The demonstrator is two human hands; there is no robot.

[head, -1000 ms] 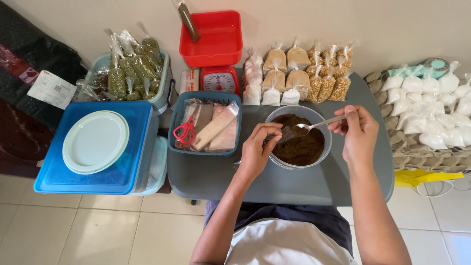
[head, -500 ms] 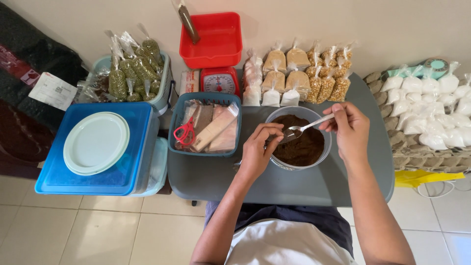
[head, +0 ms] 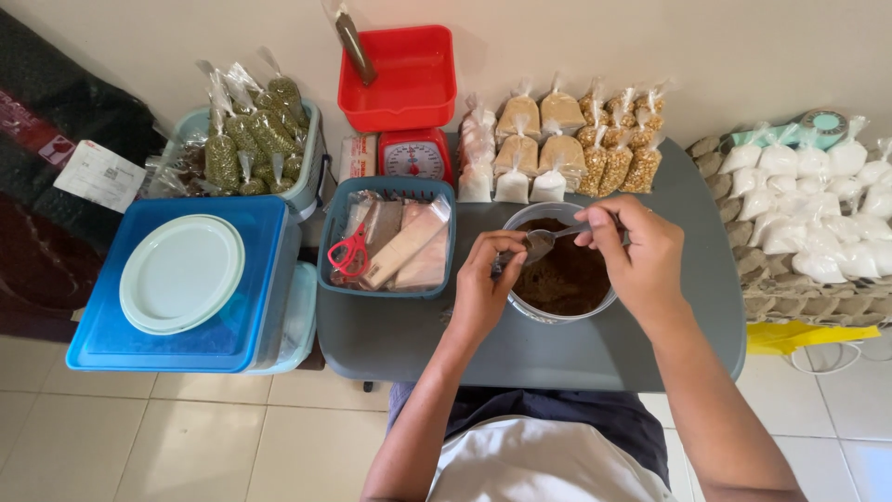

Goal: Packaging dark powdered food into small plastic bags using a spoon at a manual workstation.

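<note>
Since half a second ago the right hand (head: 636, 256) has swung the metal spoon (head: 544, 242) leftward, so its bowl now sits just beside the left hand's fingertips at the near-left rim of the round bowl (head: 520, 218). That right hand pinches the thin, shiny handle between thumb and fingers. The left hand (head: 483, 293) is curled narrowly at the rim; whether it grips a small clear bag there I cannot tell. Coarse, dark brown powder (head: 571, 279) fills the bowl, which stands on the smooth grey table (head: 409, 335) between both hands. Left of it, a teal slatted basket (head: 386, 191) holds red scissors (head: 348, 253) and flat packets. Farther back stand knotted clear bags of tan powder and yellow kernels (head: 576, 139), and a red kitchen scale (head: 413, 153) with its square tray.
</note>
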